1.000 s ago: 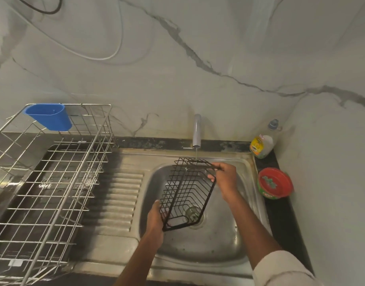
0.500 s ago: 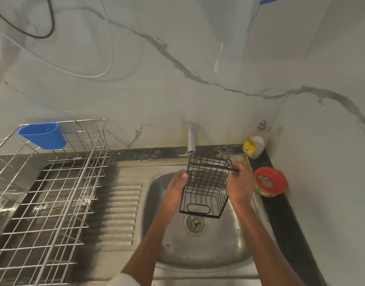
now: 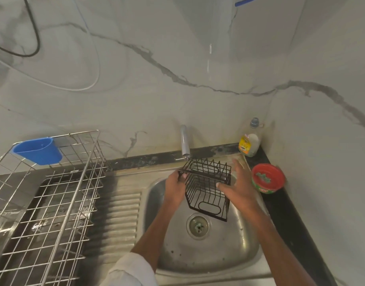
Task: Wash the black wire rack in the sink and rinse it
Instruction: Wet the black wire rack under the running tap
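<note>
a second ago the black wire rack hangs slanted over the drain, gripped by the left hand at its low corner and the right hand at its top edge; half a second ago both hands clasp its sides under the tap. now the grip has changed: the left hand alone holds the rack, fingers curled round the upper left rim wire, while the right hand has let go and is spread with fingers straight, thumb just beside or touching the rack's right side, the fingers reaching past it toward the back corner. the rack sits above the sink bowl, tilted so its open top faces up and back, its upper rim just below the spout of the tap and its lower end above the drain. whether water is running cannot be told from this view. the release suggests the rack is being turned under the tap, or that the right hand is heading for the dish soap bottle or the red tub on the dark surface at the right; which one is unclear. no suds show on the wires, so the washing looks barely begun, with the rinse to come. to the left stand a steel dish rack and a blue cup clipped to it.
</note>
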